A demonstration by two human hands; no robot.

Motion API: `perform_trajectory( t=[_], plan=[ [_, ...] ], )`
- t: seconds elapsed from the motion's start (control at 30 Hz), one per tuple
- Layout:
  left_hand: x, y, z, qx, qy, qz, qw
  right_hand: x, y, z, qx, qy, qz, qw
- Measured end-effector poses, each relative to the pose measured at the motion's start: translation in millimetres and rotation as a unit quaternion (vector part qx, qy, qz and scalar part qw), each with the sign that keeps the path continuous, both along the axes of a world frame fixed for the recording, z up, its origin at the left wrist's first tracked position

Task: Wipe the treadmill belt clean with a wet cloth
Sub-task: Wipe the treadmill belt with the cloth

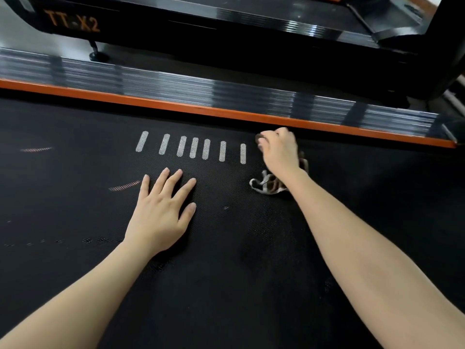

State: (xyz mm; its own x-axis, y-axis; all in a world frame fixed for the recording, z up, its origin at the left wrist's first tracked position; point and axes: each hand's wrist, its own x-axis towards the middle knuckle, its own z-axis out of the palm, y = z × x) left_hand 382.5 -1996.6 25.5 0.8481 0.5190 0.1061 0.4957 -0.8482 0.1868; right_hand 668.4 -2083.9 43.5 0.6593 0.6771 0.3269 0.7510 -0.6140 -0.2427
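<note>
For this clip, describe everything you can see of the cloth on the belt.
The cloth is a small crumpled rag, brown with whitish edging, soft fabric by its look. It lies bunched on the black treadmill belt near the orange side rail, mostly hidden under the right hand, whose curled fingers grip it. Wetness cannot be judged.

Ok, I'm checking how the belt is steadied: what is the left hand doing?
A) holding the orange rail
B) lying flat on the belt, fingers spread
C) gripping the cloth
B: the left hand lies flat on the belt, fingers straight; the right hand grips the cloth.
</note>
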Motion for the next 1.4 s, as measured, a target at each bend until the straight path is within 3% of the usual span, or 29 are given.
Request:
perform_trajectory(
  t=[0.13,0.27,0.4,0.47,0.57,0.63,0.8,0.9,1.0,1.1,1.23,1.4],
  plan=[
    [-0.5,-0.8,1.2,-0.003,0.008,0.003,1.0,-69.9,-3.8,-1.8,0.022,0.055,0.171,0.984],
    [-0.1,-1.4,4.4,-0.012,0.016,0.001,1.0,-145.7,-73.5,6.3,0.006,0.082,0.312,0.947],
    [-1.0,-2.0,4.2,-0.008,0.018,0.005,1.0,-143.1,-143.6,10.3,-0.038,0.036,0.404,0.913],
    [-1.2,-2.5,4.6,-0.007,0.018,0.005,1.0,-120.3,-124.5,7.3,-0.03,0.013,0.391,0.92],
    [-1.2,-2.2,4.6,-0.014,0.018,0.005,1.0,-94.9,-54.0,3.3,0.021,0.009,0.219,0.976],
    [-0.9,-2.1,4.1,-0.016,0.021,0.007,1.0,-106.4,-31.5,-1.5,0.038,0.018,0.139,0.989],
    [-0.5,-0.4,1.9,-0.006,0.014,0.002,1.0,-183.3,-117.6,5.5,0.001,0.063,0.324,0.944],
    [-0.5,-2.1,1.6,0.002,0.008,0.002,1.0,-173.9,-127.9,11.5,-0.024,0.048,0.371,0.927],
    [0.5,-2.0,2.2,-0.01,0.012,0.008,1.0,-146.9,-74.4,4.8,0.004,0.005,0.299,0.954],
    [0.5,-1.6,2.2,-0.013,0.003,0.005,1.0,-155.8,-57.2,0.4,0.01,0.018,0.209,0.978],
    [0.8,-0.2,0.3,-0.007,0.007,0.005,1.0,-195.6,-120.0,7.6,-0.023,0.053,0.304,0.951],
    [-0.5,-2.2,4.8,-0.006,0.017,0.003,1.0,-232.1,-214.1,9.7,-0.044,0.089,0.295,0.95]
  ],
)
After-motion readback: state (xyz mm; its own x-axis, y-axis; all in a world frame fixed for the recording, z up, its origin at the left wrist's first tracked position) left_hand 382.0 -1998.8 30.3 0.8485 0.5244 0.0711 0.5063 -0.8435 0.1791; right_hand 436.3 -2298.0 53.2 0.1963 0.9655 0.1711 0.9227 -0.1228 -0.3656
